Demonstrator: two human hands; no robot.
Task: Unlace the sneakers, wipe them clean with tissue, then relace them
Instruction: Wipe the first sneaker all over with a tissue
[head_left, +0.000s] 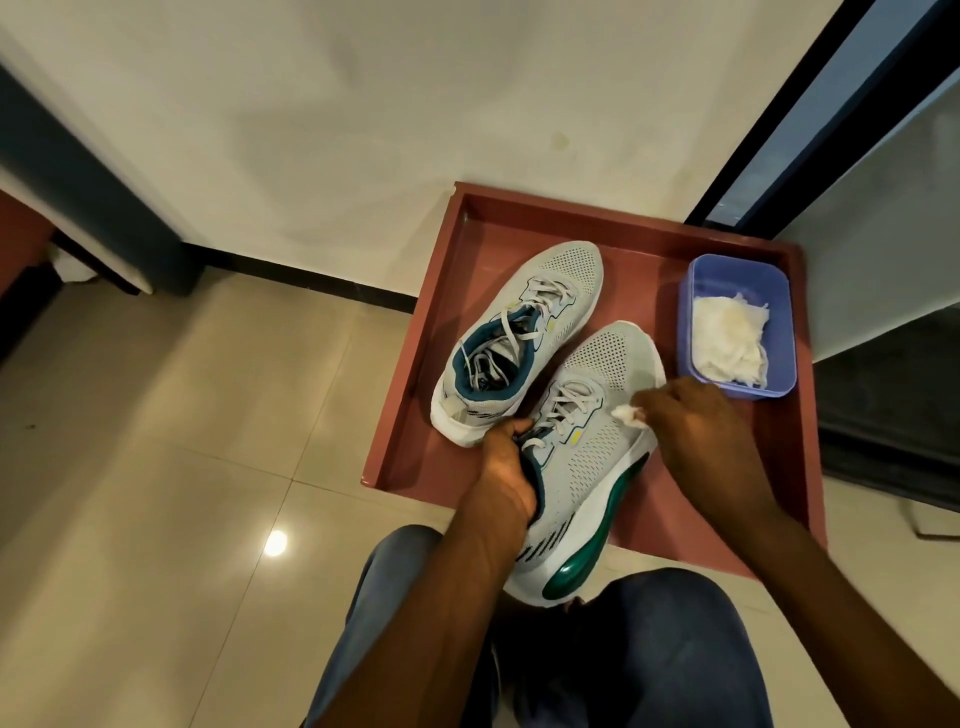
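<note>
Wiping under way on the near sneaker (587, 457), propped heel-down against the knees with its toe over the red-brown tray (737, 519). Left hand (506, 473) clamped on the teal collar, fingers (511, 427) curled over the rim into the opening: a sound hold, probably the firmest part of the upper. Right hand (696, 431) bunched around a small tissue wad (626, 414), pinched at the fingertips and touching the grey mesh just beside the laces (569, 402). Laces plainly threaded on this shoe, so a wipe with lacing in place by the look of it. Likely light in the hand; mesh soft and giving, so best backed from inside or pressed gently. White midsole and green heel unit (576, 564) looking stiffer and smoother, better able to take harder rubbing. Tissue thin and apt to shred or pill on the perforated weave, more so if damp; fresh supply lying in the blue plastic tub (696, 291) at the tray's far right corner, close to the working hand. Second sneaker (566, 270) flat on the tray just beside the first, its laces loose and spilling into the opening. Pale tiled floor (156, 493) around the tray.
</note>
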